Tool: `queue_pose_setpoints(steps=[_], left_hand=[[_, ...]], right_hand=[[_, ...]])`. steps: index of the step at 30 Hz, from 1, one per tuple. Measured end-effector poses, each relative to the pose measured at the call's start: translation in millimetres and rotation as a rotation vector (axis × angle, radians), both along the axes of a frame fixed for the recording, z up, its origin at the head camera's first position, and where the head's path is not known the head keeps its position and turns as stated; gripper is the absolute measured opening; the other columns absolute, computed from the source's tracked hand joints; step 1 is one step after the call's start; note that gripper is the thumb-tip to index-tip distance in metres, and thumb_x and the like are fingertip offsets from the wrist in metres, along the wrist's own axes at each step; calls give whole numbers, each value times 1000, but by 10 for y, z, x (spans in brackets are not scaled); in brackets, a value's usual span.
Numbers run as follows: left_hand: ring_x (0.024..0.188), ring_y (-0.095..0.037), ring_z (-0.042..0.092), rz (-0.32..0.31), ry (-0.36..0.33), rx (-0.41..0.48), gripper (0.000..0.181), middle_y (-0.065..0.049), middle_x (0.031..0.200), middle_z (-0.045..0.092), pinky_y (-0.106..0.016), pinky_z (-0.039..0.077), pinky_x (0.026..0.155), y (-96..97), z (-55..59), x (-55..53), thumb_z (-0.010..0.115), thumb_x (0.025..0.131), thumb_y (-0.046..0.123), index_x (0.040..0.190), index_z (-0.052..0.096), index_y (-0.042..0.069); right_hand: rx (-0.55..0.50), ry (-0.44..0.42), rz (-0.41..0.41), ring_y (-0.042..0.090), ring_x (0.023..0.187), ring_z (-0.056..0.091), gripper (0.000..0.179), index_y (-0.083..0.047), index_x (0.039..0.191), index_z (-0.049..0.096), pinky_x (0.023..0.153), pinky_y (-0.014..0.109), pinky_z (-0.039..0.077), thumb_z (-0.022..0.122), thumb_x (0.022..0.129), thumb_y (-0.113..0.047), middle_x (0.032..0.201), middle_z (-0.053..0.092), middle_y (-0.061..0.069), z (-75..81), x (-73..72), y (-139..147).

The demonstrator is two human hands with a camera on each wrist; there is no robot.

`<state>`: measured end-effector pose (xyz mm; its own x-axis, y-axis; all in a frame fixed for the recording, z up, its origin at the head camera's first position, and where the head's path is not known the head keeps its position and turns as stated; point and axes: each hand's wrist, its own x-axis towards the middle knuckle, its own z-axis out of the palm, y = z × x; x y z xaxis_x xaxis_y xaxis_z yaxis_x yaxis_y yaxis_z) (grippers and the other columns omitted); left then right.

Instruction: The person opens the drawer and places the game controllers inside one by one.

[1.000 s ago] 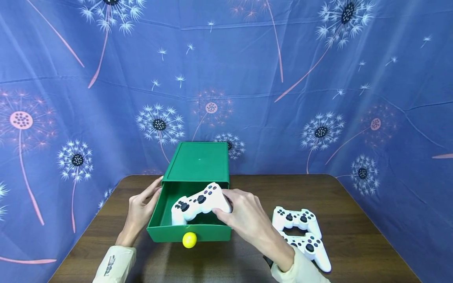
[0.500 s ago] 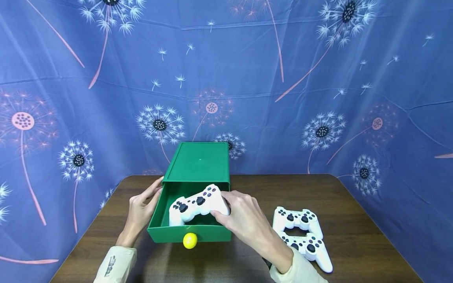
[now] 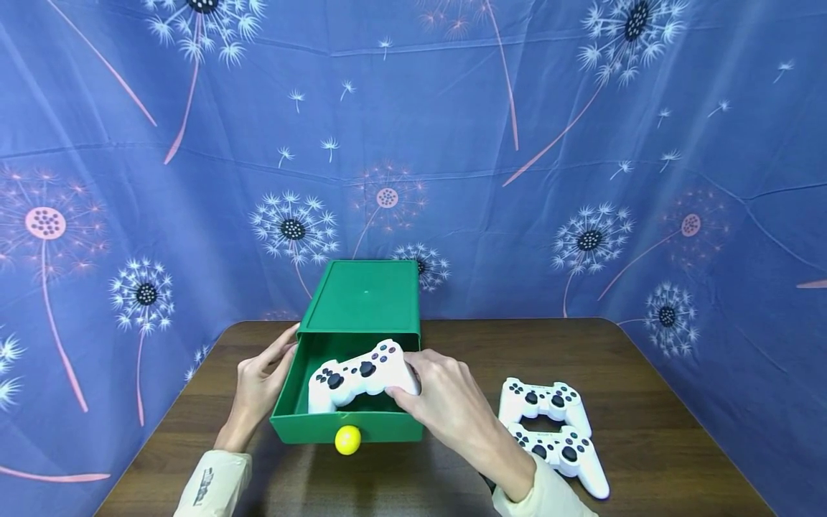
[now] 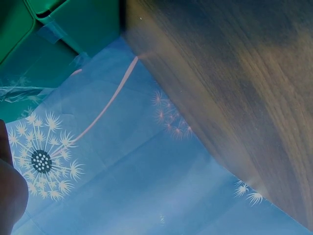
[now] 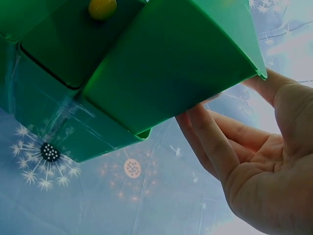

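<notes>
A green drawer unit (image 3: 363, 294) stands at the middle of the table, its drawer (image 3: 297, 388) pulled out toward me, with a round yellow knob (image 3: 347, 439) on the front. My right hand (image 3: 446, 395) grips the right end of a white game controller (image 3: 362, 375), tilted within the drawer opening. In the right wrist view the drawer's side hides the controller from the right hand's (image 5: 264, 156) camera. My left hand (image 3: 258, 380) touches the unit's left side with extended fingers. Only a dark bit of the left hand (image 4: 11, 196) shows at the left wrist view's edge.
Two more white game controllers, a far one (image 3: 543, 402) and a near one (image 3: 562, 452), lie on the wooden table (image 3: 646, 431) at right, by my right forearm. Behind the table hangs a blue cloth (image 3: 465, 215) with dandelion prints.
The controller in my right hand has moved slightly left and lower into the drawer, then stayed about there. My left hand keeps its place on the unit.
</notes>
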<state>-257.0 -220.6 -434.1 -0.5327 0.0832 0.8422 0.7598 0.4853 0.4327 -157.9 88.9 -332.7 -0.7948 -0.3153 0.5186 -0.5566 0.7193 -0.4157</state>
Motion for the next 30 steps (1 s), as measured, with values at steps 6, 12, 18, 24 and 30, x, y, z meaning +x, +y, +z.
queue_pose_setpoints(steps=[6, 12, 18, 24, 30], left_hand=[[100, 6, 67, -1, 21, 13, 54, -22, 110, 74, -13, 53, 76, 0, -2, -12, 70, 87, -20, 137, 68, 2], [100, 7, 66, -4, 43, 17, 53, -22, 109, 74, -14, 54, 75, 11, 0, -17, 71, 85, -22, 134, 69, -2], [100, 8, 66, 1, 50, 6, 54, -21, 110, 74, -14, 54, 75, 11, -5, -18, 71, 85, -23, 134, 68, -1], [98, 6, 67, 2, 65, 8, 55, -22, 107, 75, -14, 54, 74, 5, -24, -44, 72, 83, -24, 133, 68, -3], [98, 5, 67, 4, 66, 12, 58, -21, 109, 75, -13, 53, 73, 12, -27, -53, 72, 82, -25, 134, 69, -1]], right_hand=[[6, 3, -2, 22, 75, 69, 39, 6, 112, 75, 62, 25, 55, 91, 81, -12, 102, 74, 17, -7, 1, -2], [14, 26, 6, 19, 75, 66, 34, 3, 112, 76, 63, 27, 55, 87, 85, -13, 100, 73, 12, -24, 1, 7], [-89, 41, 85, 17, 79, 67, 30, -2, 115, 76, 67, 27, 55, 83, 90, -17, 104, 75, 8, -74, -2, 36], [-212, 234, 348, 10, 77, 66, 28, -1, 119, 74, 65, 19, 55, 79, 92, -8, 95, 73, 2, -148, -5, 63], [-250, 401, 555, 8, 72, 66, 22, -2, 119, 72, 66, 13, 52, 73, 98, -9, 90, 73, 1, -183, 56, 10]])
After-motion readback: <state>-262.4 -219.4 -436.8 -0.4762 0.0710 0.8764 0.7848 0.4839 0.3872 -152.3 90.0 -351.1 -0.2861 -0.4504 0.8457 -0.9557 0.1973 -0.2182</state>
